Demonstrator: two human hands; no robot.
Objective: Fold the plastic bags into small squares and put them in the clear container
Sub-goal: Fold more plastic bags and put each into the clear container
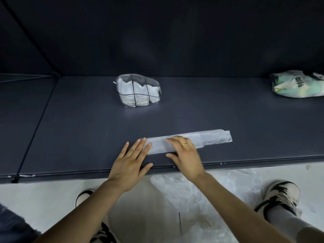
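The clear plastic container (138, 92) far off holds folded bags. Both flat hands, left hand (130, 161) and right hand (183, 152), press a long thin white bag strip (210, 139), not square yet.

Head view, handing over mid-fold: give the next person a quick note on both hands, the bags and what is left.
Left hand: flat, fingertips pressing the left end of the bag strip.
Right hand: flat on the strip, near its left end; slightly blurred.
Strip lies lengthwise near the front edge of the dark mat.
Clear container sits further back, already holding folded white bags.
Done: bag folded into a long strip.
Left: fold it into a small square, put it in the container. More plastic lies on the floor.
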